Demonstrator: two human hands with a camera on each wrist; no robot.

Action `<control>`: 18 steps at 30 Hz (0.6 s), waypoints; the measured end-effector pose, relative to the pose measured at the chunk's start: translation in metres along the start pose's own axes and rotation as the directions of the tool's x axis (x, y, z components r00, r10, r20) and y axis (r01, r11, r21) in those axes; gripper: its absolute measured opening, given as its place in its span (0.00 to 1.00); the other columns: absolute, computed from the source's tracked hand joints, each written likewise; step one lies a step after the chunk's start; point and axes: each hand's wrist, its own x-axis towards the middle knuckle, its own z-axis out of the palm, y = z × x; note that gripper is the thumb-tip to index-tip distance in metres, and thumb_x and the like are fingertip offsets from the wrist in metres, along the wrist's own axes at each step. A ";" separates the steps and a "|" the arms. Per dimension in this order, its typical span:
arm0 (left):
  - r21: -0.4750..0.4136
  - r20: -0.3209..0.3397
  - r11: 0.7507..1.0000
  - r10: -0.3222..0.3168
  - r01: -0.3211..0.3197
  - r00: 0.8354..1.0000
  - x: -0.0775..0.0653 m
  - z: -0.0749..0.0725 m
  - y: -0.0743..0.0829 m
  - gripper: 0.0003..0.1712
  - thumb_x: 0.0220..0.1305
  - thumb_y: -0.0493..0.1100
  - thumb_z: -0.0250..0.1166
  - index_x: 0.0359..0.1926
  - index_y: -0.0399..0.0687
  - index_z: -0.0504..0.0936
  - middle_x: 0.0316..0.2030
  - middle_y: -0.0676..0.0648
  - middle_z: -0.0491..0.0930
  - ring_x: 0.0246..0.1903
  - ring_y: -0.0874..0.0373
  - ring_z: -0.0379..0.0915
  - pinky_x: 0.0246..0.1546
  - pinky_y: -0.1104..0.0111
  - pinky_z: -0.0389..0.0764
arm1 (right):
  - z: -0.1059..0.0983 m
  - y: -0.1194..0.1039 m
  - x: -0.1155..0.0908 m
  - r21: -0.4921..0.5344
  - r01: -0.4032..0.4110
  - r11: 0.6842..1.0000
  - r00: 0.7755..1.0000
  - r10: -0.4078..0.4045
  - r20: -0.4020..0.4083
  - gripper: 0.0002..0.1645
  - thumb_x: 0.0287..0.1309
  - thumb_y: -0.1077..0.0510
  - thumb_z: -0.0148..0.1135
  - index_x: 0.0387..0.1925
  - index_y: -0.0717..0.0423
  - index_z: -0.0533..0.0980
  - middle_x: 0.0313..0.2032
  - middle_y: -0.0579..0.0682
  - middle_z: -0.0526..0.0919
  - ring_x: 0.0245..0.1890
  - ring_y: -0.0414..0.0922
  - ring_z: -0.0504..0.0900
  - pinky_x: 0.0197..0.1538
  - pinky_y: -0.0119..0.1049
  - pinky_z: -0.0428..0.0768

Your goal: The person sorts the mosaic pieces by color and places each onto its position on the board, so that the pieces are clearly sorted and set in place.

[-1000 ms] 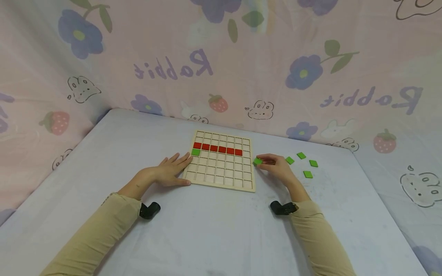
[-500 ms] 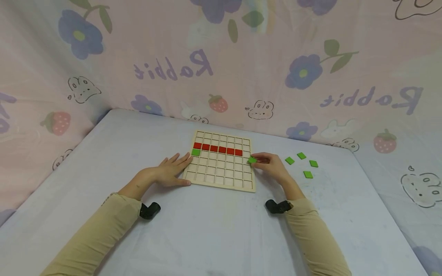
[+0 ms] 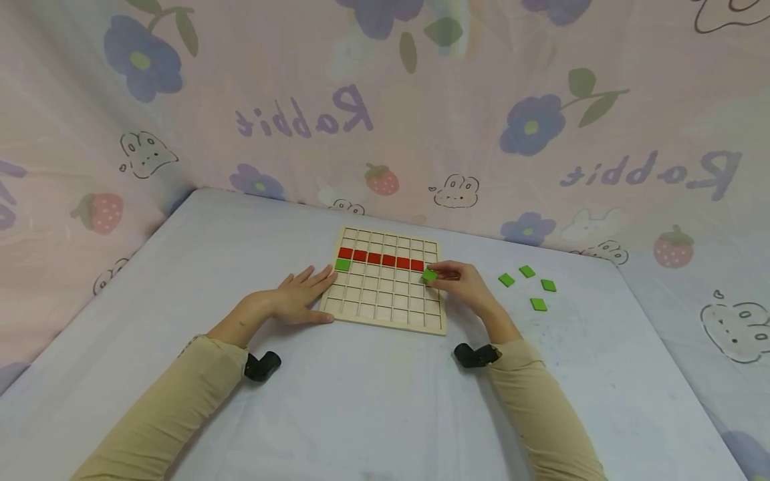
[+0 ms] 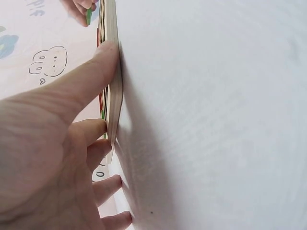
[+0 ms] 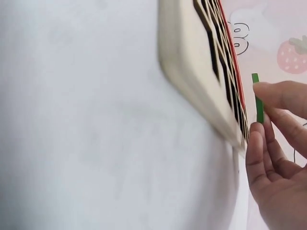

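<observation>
From my remote post I log the left hand (image 3: 297,299) with fingers straight and spread, braced against the left edge of the wooden grid board (image 3: 399,300), presumably steadying it on the table (image 3: 361,394). The right hand (image 3: 466,284) pinches a green tile (image 3: 430,275) at its fingertips over the board's right-hand columns, a grip that probably keeps its face clear. Four loose green tiles (image 3: 548,285) lie to the right, likely for easy reach.

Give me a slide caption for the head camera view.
Right hand pinches a green tile over a grid board; left hand touches the board's edge.
</observation>
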 end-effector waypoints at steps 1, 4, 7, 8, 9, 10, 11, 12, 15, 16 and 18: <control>0.000 0.001 1.000 -0.001 0.001 1.000 0.000 0.000 0.000 0.50 0.67 0.59 0.57 0.76 0.42 0.42 0.76 0.40 0.35 0.73 0.35 0.26 0.69 0.38 0.33 | 0.001 -0.001 0.001 0.003 0.001 1.000 1.000 -0.001 0.003 0.26 0.54 0.60 0.68 0.56 0.62 0.77 0.50 0.62 0.81 0.49 0.52 0.77 0.52 0.37 0.74; -0.002 0.002 1.000 -0.002 0.002 1.000 0.001 0.000 0.000 0.50 0.67 0.59 0.57 0.76 0.43 0.41 0.76 0.40 0.35 0.73 0.35 0.26 0.69 0.38 0.33 | 0.003 -0.003 0.003 0.002 0.007 1.000 1.000 -0.007 0.010 0.26 0.55 0.60 0.68 0.55 0.62 0.77 0.48 0.62 0.81 0.48 0.51 0.78 0.50 0.35 0.75; -0.005 0.003 1.000 -0.004 0.004 1.000 0.000 0.000 0.000 0.50 0.67 0.59 0.57 0.76 0.43 0.41 0.76 0.40 0.34 0.73 0.35 0.26 0.69 0.39 0.33 | 0.006 -0.005 0.004 -0.005 0.014 1.000 1.000 -0.014 0.020 0.24 0.55 0.59 0.68 0.55 0.61 0.77 0.48 0.60 0.81 0.48 0.49 0.78 0.49 0.33 0.75; -0.006 0.002 1.000 -0.003 0.003 1.000 0.000 0.000 0.000 0.50 0.67 0.59 0.57 0.76 0.43 0.41 0.76 0.40 0.34 0.73 0.35 0.26 0.69 0.39 0.32 | 0.006 -0.006 0.005 -0.007 0.018 1.000 1.000 -0.018 0.022 0.24 0.55 0.59 0.68 0.55 0.61 0.77 0.48 0.60 0.81 0.47 0.49 0.78 0.49 0.33 0.76; -0.004 0.003 1.000 -0.004 0.004 1.000 0.001 0.000 0.000 0.50 0.67 0.59 0.57 0.76 0.43 0.41 0.76 0.40 0.34 0.73 0.35 0.25 0.69 0.39 0.32 | 0.007 -0.007 0.006 -0.007 0.018 1.000 1.000 -0.018 0.023 0.24 0.55 0.59 0.68 0.54 0.60 0.78 0.48 0.59 0.81 0.47 0.48 0.78 0.49 0.34 0.76; -0.002 0.004 1.000 -0.005 0.005 1.000 0.000 0.000 0.000 0.50 0.67 0.59 0.57 0.76 0.44 0.41 0.76 0.41 0.34 0.73 0.36 0.25 0.69 0.39 0.32 | 0.008 -0.008 0.007 -0.006 0.017 1.000 1.000 -0.017 0.024 0.24 0.55 0.59 0.68 0.54 0.59 0.78 0.48 0.58 0.81 0.46 0.48 0.78 0.49 0.34 0.76; 0.000 0.005 1.000 -0.005 0.005 1.000 0.001 0.001 -0.001 0.50 0.66 0.59 0.57 0.76 0.44 0.41 0.76 0.41 0.34 0.73 0.36 0.25 0.69 0.39 0.32 | 0.008 -0.008 0.007 -0.010 0.023 1.000 0.999 -0.022 0.028 0.24 0.55 0.59 0.68 0.54 0.59 0.78 0.48 0.58 0.81 0.46 0.47 0.78 0.49 0.34 0.76; 0.000 0.006 1.000 -0.005 0.005 1.000 0.001 0.001 -0.001 0.50 0.66 0.59 0.57 0.76 0.44 0.41 0.76 0.41 0.34 0.73 0.36 0.25 0.69 0.39 0.32 | 0.009 -0.009 0.008 -0.014 0.029 0.999 0.999 -0.028 0.032 0.24 0.55 0.59 0.68 0.54 0.59 0.78 0.48 0.58 0.81 0.46 0.47 0.78 0.49 0.35 0.76; 0.003 0.007 1.000 -0.004 0.004 1.000 0.001 0.001 -0.002 0.50 0.66 0.60 0.57 0.76 0.45 0.40 0.76 0.41 0.33 0.73 0.36 0.25 0.69 0.39 0.32 | 0.012 -0.012 0.010 -0.012 0.040 0.999 0.998 -0.040 0.040 0.23 0.55 0.59 0.68 0.54 0.59 0.78 0.48 0.58 0.81 0.45 0.47 0.78 0.49 0.35 0.76; 0.002 0.006 1.000 -0.003 0.003 1.000 0.001 0.001 -0.003 0.50 0.66 0.60 0.57 0.76 0.45 0.40 0.76 0.41 0.33 0.73 0.36 0.25 0.69 0.39 0.32 | 0.012 -0.013 0.011 -0.011 0.046 0.999 0.998 -0.045 0.046 0.24 0.56 0.59 0.68 0.54 0.59 0.78 0.48 0.58 0.81 0.46 0.47 0.78 0.49 0.34 0.76; 0.002 0.006 1.000 -0.001 0.000 1.000 0.002 0.001 -0.003 0.50 0.66 0.60 0.58 0.76 0.45 0.40 0.76 0.41 0.33 0.73 0.35 0.25 0.69 0.39 0.32 | 0.014 -0.015 0.012 -0.002 0.052 0.999 0.997 -0.051 0.057 0.24 0.56 0.59 0.67 0.55 0.60 0.77 0.49 0.59 0.81 0.47 0.49 0.78 0.49 0.34 0.75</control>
